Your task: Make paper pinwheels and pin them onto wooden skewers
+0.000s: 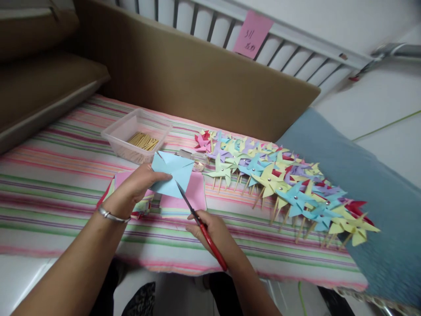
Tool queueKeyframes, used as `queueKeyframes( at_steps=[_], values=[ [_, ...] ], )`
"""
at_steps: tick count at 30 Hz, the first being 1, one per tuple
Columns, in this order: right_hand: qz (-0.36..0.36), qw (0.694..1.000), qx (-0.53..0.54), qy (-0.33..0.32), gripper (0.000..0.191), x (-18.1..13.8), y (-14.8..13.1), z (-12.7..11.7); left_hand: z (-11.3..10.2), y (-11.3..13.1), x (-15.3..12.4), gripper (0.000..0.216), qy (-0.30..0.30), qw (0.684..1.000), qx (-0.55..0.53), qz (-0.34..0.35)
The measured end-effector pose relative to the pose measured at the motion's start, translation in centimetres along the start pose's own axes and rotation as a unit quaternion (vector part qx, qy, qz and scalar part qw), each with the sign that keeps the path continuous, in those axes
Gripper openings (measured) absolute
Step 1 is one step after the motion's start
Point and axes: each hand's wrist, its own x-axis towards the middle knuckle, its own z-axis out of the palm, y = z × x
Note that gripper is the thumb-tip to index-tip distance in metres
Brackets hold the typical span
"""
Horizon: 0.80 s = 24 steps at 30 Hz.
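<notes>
My left hand [142, 182], with a bracelet at its wrist, pinches a square of light blue paper [173, 169] by its left side. Slits run in from some corners of the square. In my right hand [210, 230] is a pair of scissors [204, 226] with red handles, its dark blades pointing up and left at the paper's lower right corner. Beneath the blue square lies a stack of paper squares with pink on top [195, 193]. Another stack of coloured paper [144, 208] is partly hidden under my left hand.
Behind my hands stands a clear plastic box [113, 140] holding thin wooden sticks [144, 141]. Many paper pinwheels [269, 180] on sticks spread across the right side of the striped cloth [59, 193]. A brown board [197, 74] rises at the back.
</notes>
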Motion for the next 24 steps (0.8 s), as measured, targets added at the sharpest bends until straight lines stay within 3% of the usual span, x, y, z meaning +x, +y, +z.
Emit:
queueKeyframes(
  at_steps=[3,8,11,13,15,20,24],
  values=[
    [-0.040,0.998,-0.044,-0.034,0.015,-0.7,0.5,-1.2,-1.0,-0.2,0.5,0.042,0.011,1.000,-0.009,0.004],
    [-0.057,0.994,-0.077,-0.050,0.014,-1.7,1.2,-3.9,-2.3,-0.3,0.7,0.035,0.020,1.000,-0.011,-0.016],
    [-0.027,0.998,-0.008,0.054,0.025,-1.4,0.8,-4.4,-1.6,-0.4,0.2,0.029,-0.038,0.998,0.023,-0.047],
    [-0.018,0.988,0.057,0.146,0.033,-0.9,0.4,-4.2,-0.5,-0.7,-0.2,0.020,-0.094,0.990,0.057,-0.085],
    [-0.023,0.976,0.106,0.191,0.036,-0.3,0.3,-3.8,0.8,-1.5,-0.4,0.013,-0.149,0.978,0.092,-0.116],
    [-0.042,0.982,0.116,0.142,0.043,0.7,0.6,-3.3,3.5,-3.5,-0.6,0.005,-0.252,0.941,0.188,-0.127],
    [-0.035,0.984,0.130,0.117,0.038,0.9,0.2,-2.9,4.0,-3.7,-0.6,0.006,-0.267,0.940,0.157,-0.144]
  ],
)
